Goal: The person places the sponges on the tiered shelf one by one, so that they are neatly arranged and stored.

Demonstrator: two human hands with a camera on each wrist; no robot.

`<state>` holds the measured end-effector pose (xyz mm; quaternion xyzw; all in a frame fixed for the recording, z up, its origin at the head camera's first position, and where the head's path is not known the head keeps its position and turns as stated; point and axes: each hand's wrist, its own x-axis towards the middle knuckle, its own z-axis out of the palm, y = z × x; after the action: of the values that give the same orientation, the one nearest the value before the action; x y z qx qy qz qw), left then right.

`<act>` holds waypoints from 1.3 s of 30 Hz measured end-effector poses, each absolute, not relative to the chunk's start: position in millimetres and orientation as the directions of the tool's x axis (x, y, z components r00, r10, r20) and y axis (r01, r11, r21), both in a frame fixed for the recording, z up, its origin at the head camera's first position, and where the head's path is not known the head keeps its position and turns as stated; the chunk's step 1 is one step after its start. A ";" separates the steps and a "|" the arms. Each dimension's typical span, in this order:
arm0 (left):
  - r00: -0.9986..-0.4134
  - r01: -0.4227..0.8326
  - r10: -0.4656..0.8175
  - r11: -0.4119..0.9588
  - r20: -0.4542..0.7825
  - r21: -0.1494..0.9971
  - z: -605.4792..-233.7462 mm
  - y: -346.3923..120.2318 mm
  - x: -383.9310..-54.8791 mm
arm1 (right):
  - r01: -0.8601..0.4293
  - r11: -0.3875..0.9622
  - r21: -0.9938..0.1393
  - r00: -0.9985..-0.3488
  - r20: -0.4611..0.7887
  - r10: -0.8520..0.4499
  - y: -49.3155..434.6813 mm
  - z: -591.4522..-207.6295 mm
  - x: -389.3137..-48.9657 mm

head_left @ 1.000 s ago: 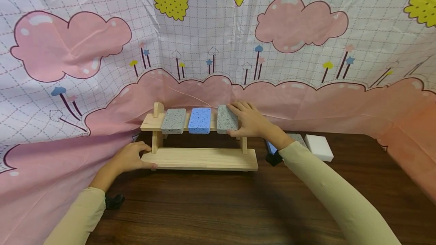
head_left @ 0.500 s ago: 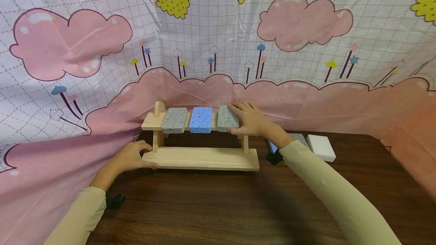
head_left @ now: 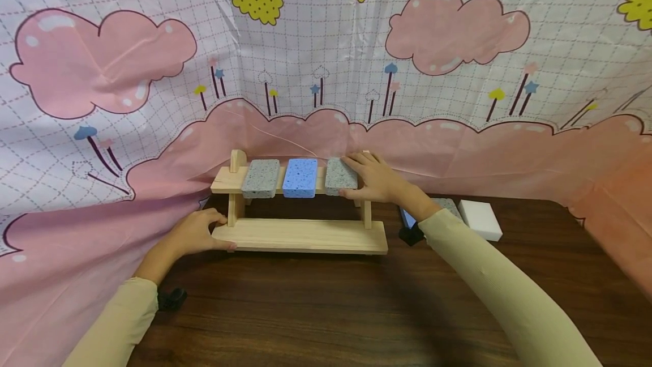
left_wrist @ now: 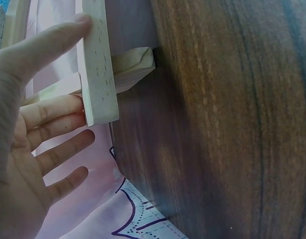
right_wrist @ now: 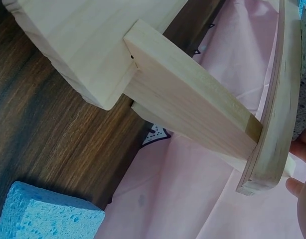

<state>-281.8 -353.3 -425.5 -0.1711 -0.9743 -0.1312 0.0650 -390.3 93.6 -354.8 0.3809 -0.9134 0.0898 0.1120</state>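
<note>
A two-tier wooden rack (head_left: 300, 235) stands on the table, its upper shelf bearing a grey sponge (head_left: 261, 178) at the left, a blue sponge (head_left: 300, 177) in the middle and another grey sponge (head_left: 337, 175) at the right. My right hand (head_left: 379, 179) holds that right-hand grey sponge, thumb at its near end and fingers at the far end. At the lower shelf's left end, my left hand (head_left: 193, 235) grips the rack. In the left wrist view, its thumb (left_wrist: 48, 47) lies over the board and two fingertips touch the board's end.
Right of the rack, partly behind my right wrist, lie a blue sponge (head_left: 408, 220), a grey sponge (head_left: 448, 207) and a white block (head_left: 480, 220). A patterned pink and white cloth (head_left: 458, 152) hangs around the back and sides of the dark wooden table (head_left: 305, 310).
The head view has shifted slightly. Both hands, the rack and the sponges keep their places relative to one another.
</note>
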 end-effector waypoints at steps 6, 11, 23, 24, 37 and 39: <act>-0.931 0.356 0.321 0.904 0.175 0.237 -424.1 -352.1 -280.7 | -0.708 0.702 -0.076 -0.694 0.257 -0.672 93.8 -353.0 -388.7; -0.928 0.362 0.325 0.903 0.181 0.233 -424.2 -352.1 -281.2 | -0.703 0.706 -0.082 -0.701 0.244 -0.670 94.3 -351.4 -387.2; -0.932 0.354 0.321 0.904 0.166 0.238 -425.2 -352.8 -282.3 | -0.721 0.692 -0.048 -0.677 0.262 -0.688 96.9 -349.3 -383.8; -0.933 0.353 0.321 0.904 0.165 0.239 -425.3 -353.0 -282.2 | -0.721 0.691 -0.046 -0.677 0.262 -0.688 97.2 -349.0 -383.3; -0.918 0.383 0.341 0.892 0.200 0.239 -428.6 -354.0 -284.4 | -0.734 0.679 -0.012 -0.653 0.285 -0.702 108.0 -348.1 -378.1; -0.917 0.387 0.343 0.890 0.205 0.241 -428.4 -353.9 -284.4 | -0.733 0.680 -0.015 -0.656 0.284 -0.700 111.0 -347.5 -375.8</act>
<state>-284.4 -353.9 -428.4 -0.1884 -0.9689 -0.1399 0.0784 -375.8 111.0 -347.5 0.3945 -0.9076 0.0642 0.1285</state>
